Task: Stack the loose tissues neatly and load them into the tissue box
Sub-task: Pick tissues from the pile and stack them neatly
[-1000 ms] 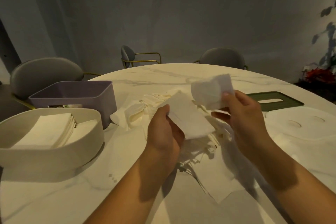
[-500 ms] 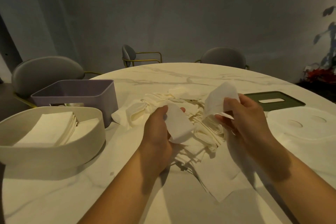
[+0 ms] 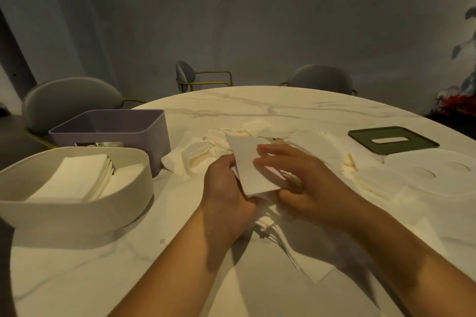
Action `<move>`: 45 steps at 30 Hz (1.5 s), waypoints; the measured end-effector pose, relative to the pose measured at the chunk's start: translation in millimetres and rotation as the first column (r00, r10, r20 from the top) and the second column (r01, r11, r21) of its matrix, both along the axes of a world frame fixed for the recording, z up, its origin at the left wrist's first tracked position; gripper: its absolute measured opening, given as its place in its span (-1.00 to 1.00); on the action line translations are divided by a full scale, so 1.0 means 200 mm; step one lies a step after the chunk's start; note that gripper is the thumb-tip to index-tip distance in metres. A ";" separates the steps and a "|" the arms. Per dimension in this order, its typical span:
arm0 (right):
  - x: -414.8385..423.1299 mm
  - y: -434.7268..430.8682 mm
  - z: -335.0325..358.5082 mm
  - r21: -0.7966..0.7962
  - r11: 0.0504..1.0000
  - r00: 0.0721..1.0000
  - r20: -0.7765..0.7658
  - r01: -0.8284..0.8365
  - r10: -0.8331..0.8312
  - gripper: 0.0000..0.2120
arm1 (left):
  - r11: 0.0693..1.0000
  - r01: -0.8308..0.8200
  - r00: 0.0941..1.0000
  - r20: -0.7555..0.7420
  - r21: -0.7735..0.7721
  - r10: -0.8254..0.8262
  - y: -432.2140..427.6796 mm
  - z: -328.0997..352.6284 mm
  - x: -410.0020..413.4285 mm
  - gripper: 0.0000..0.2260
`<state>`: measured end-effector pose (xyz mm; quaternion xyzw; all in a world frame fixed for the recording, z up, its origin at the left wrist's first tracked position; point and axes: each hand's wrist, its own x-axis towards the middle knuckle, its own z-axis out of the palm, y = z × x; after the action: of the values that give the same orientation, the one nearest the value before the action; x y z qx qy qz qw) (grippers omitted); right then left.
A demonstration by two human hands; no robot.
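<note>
A folded white tissue (image 3: 248, 165) is held flat between both hands above a pile of loose tissues (image 3: 206, 152) in the middle of the marble table (image 3: 296, 105). My left hand (image 3: 225, 188) grips its left edge from below. My right hand (image 3: 296, 177) lies over its right side, fingers spread straight on top, thumb under the lower corner. More loose tissues (image 3: 291, 244) lie flat under my wrists. The cream tissue box (image 3: 108, 208) at the left holds a neat stack of tissues (image 3: 74, 177).
An empty lilac box (image 3: 144, 131) stands behind the cream one. A dark green slotted lid (image 3: 391, 139) and a white lid (image 3: 443, 175) lie at the right. Grey chairs (image 3: 69, 100) ring the far side of the table.
My right hand has come down and left, laying its tissue onto the one in my left hand. The two separate tissues now lie together as one flat piece.
</note>
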<state>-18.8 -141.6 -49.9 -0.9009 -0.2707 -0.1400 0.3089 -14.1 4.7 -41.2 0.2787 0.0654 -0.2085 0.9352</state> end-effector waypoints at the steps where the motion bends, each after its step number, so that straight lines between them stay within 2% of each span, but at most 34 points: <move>1: 0.00 0.00 0.00 -0.051 0.999 1.000 0.006 0.016 -0.016 -0.50 | 1.000 -0.015 1.000 -0.001 -0.005 0.015 0.00 0.00 0.00 -0.69; 3: 0.00 0.01 0.01 -0.056 0.997 0.998 0.046 0.043 -0.041 -0.52 | 0.999 -0.033 0.999 0.002 -0.012 0.033 0.00 0.01 -0.01 -0.66; 7: 0.01 0.00 -0.01 0.168 0.986 0.983 0.181 0.012 -0.043 -0.77 | 1.000 0.001 1.000 0.021 0.011 -0.001 -0.01 0.03 -0.03 -0.60; 9: 0.00 0.01 0.01 0.358 0.933 0.989 0.134 0.015 -0.067 -0.78 | 0.995 -0.033 0.999 0.043 0.098 0.029 -0.01 0.03 -0.03 -0.50; 11: -0.02 0.02 0.05 0.559 0.820 0.989 -0.004 0.123 -0.146 -0.75 | 0.982 -0.070 0.995 0.075 0.175 0.058 -0.01 0.03 -0.03 -0.41; 14: 0.00 -0.02 0.08 0.747 0.566 0.937 -0.271 0.349 -0.220 -0.85 | 0.964 -0.159 0.985 0.106 0.212 0.139 -0.01 0.04 -0.02 -0.51; 16: 0.02 -0.06 0.08 0.786 0.407 0.884 -0.432 0.466 -0.177 -0.91 | 0.948 -0.209 0.972 0.154 0.241 0.175 -0.02 0.04 -0.03 -0.60; 18: 0.04 -0.09 0.08 0.795 0.265 0.835 -0.544 0.545 -0.084 -0.83 | 0.910 -0.283 0.947 0.241 0.304 0.214 -0.04 0.04 -0.03 -0.70; 20: 0.05 -0.09 0.09 0.800 0.156 0.811 -0.585 0.580 -0.014 -0.80 | 0.869 -0.348 0.919 0.313 0.353 0.240 -0.05 0.03 -0.03 -0.77; 21: 0.05 -0.10 0.09 0.807 0.133 0.814 -0.581 0.575 0.004 -0.81 | 0.861 -0.364 0.908 0.342 0.356 0.243 -0.06 0.03 -0.04 -0.79; 22: 0.05 -0.09 0.09 0.814 0.137 0.820 -0.572 0.565 0.013 -0.82 | 0.861 -0.365 0.903 0.359 0.354 0.235 -0.06 0.04 -0.04 -0.80; 23: 0.05 -0.09 0.09 0.818 0.182 0.833 -0.554 0.545 -0.005 -0.84 | 0.872 -0.343 0.908 0.361 0.349 0.213 -0.07 0.04 -0.05 -0.79; 25: 0.02 -0.06 0.10 0.792 0.390 0.880 -0.453 0.470 -0.141 -0.90 | 0.913 -0.258 0.936 0.315 0.316 0.156 -0.08 0.04 -0.06 -0.73; 27: -0.02 -0.02 0.11 0.726 0.607 0.945 -0.218 0.325 -0.245 -0.82 | 0.954 -0.156 0.972 0.211 0.257 0.102 -0.08 0.05 -0.08 -0.62; 30: -0.05 0.04 0.09 0.543 0.837 0.990 0.065 0.067 -0.122 -0.71 | 0.986 -0.107 0.990 0.106 0.127 0.093 -0.08 0.05 -0.09 -0.49; 32: -0.05 0.05 0.06 0.372 0.928 0.997 0.073 0.008 -0.038 -0.71 | 0.987 -0.159 0.986 0.045 0.015 0.158 -0.07 0.05 -0.10 -0.58; 35: -0.05 0.06 0.04 0.234 0.972 1.000 0.008 -0.027 0.026 -0.80 | 0.966 -0.256 0.967 -0.021 -0.035 0.255 -0.07 0.07 -0.10 -0.74; 38: -0.04 0.05 0.04 0.244 0.970 0.999 0.039 -0.020 0.010 -0.83 | 0.959 -0.278 0.960 -0.029 -0.056 0.277 -0.07 0.07 -0.09 -0.84; 39: -0.04 0.05 0.04 0.252 0.968 0.999 0.047 -0.010 -0.002 -0.84 | 0.961 -0.267 0.964 -0.017 -0.072 0.266 -0.07 0.06 -0.08 -0.84; 42: -0.03 0.04 0.04 0.273 0.962 0.998 0.039 0.027 -0.039 -0.85 | 0.963 -0.260 0.965 0.021 -0.074 0.262 -0.05 0.03 -0.05 -0.67; 45: -0.04 0.05 0.05 0.402 0.913 0.997 0.000 0.067 -0.073 -0.79 | 0.964 -0.264 0.963 0.040 -0.042 0.266 -0.05 0.02 -0.04 -0.71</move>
<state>-26.3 -130.8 -40.7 -0.8263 -0.2061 -0.2101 0.4803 -23.0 -5.7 -36.9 0.2550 0.0771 -0.0762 0.9609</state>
